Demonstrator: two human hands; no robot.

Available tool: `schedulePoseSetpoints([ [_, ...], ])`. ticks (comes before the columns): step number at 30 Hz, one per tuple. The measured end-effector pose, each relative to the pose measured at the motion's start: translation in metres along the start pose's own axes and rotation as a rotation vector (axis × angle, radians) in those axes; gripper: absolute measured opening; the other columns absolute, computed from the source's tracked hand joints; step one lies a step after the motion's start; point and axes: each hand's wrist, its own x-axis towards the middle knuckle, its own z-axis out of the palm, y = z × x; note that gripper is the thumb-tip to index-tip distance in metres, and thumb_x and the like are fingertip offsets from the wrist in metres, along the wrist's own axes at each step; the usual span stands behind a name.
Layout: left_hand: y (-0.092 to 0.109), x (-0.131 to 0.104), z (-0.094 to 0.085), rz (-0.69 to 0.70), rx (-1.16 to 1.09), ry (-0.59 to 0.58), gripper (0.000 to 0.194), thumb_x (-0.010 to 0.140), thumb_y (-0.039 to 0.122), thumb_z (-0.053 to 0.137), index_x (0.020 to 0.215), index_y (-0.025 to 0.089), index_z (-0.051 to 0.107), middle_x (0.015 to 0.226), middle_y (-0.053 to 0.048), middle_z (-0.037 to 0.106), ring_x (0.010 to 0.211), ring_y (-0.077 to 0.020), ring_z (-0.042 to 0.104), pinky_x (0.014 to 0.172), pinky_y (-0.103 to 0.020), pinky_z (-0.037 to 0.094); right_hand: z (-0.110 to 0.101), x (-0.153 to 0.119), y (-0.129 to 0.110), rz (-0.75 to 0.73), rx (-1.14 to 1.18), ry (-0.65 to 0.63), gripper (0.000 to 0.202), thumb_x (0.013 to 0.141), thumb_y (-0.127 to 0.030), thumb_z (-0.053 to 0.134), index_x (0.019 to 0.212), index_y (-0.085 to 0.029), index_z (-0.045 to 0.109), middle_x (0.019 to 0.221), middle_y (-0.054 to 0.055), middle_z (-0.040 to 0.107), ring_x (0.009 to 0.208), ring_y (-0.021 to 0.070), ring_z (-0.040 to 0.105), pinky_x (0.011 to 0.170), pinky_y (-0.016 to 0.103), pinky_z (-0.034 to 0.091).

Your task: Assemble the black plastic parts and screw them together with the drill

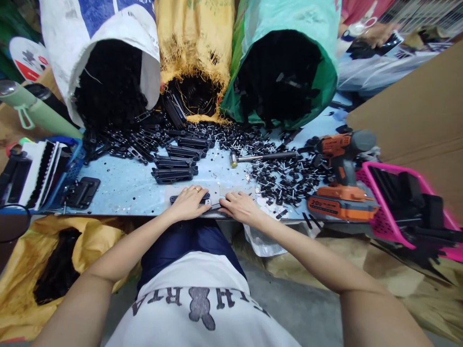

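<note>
Bare hands (188, 202), slim black piece (175, 198), frayed sack (195, 33)

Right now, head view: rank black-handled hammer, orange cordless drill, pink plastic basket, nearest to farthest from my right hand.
1. Black-handled hammer, beyond the right hand.
2. Orange cordless drill, to its right.
3. Pink plastic basket, farther right.

A green bottle (45, 110) shows just behind a blue basket (74, 168) on the left, near a round disc (27, 58), while an orange drill (343, 171) stands beside a pink basket (380, 230), near cardboard (415, 120) on the right.
</note>
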Motion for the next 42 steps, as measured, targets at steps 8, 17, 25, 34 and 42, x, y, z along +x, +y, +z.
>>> schedulePoseSetpoints([
  [8, -0.005, -0.004, 0.008, 0.004, -0.021, 0.154, 0.06, 0.073, 0.06, 0.059, 0.114, 0.019, 0.045, 0.106, -0.009, 0.059, 0.097, -0.0247, 0.057, 0.084, -0.036, 0.043, -0.018, -0.004, -0.018, 0.119, -0.055, 0.15, 0.035, 0.097, -0.04, 0.028, 0.1, -0.021, 0.057, 0.085, 0.008, 0.06, 0.078, 0.0187, 0.051, 0.063, 0.032, 0.023],
  [17, -0.004, -0.003, 0.008, -0.007, -0.073, 0.262, 0.047, 0.078, 0.052, 0.06, 0.109, 0.018, 0.049, 0.098, -0.006, 0.064, 0.091, -0.0211, 0.061, 0.077, -0.031, 0.046, -0.035, 0.004, -0.012, 0.119, -0.061, 0.167, 0.032, 0.096, -0.038, 0.032, 0.1, -0.02, 0.057, 0.085, 0.008, 0.059, 0.077, 0.019, 0.049, 0.064, 0.032, 0.022],
  [25, 0.008, 0.061, -0.004, 0.116, -0.022, 0.135, 0.049, 0.086, 0.047, 0.05, 0.124, 0.017, 0.043, 0.118, -0.011, 0.057, 0.112, -0.0236, 0.05, 0.091, -0.035, 0.042, 0.004, -0.01, 0.012, 0.205, 0.01, 0.261, 0.039, 0.094, -0.045, 0.033, 0.097, -0.017, 0.06, 0.091, 0.008, 0.062, 0.081, 0.0194, 0.049, 0.067, 0.031, 0.028],
  [34, 0.003, 0.216, -0.024, -0.149, 0.231, 0.226, 0.029, 0.085, 0.001, 0.034, 0.1, 0.001, 0.059, 0.098, -0.021, 0.063, 0.101, -0.0278, 0.054, 0.086, -0.04, 0.037, 0.022, -0.026, 0.024, 0.289, 0.182, 0.294, 0.035, 0.093, -0.044, 0.038, 0.102, -0.019, 0.061, 0.097, 0.008, 0.063, 0.087, 0.0192, 0.053, 0.074, 0.03, 0.038],
  [42, 0.005, 0.15, -0.034, -0.099, 0.2, 0.335, 0.03, 0.086, 0.005, 0.033, 0.098, 0.011, 0.06, 0.103, -0.014, 0.059, 0.095, -0.0227, 0.056, 0.081, -0.034, 0.042, -0.02, 0.047, 0.155, 0.888, 0.136, 0.158, 0.024, 0.088, -0.023, 0.047, 0.1, -0.01, 0.063, 0.097, 0.017, 0.064, 0.096, 0.0269, 0.057, 0.078, 0.036, 0.044],
])
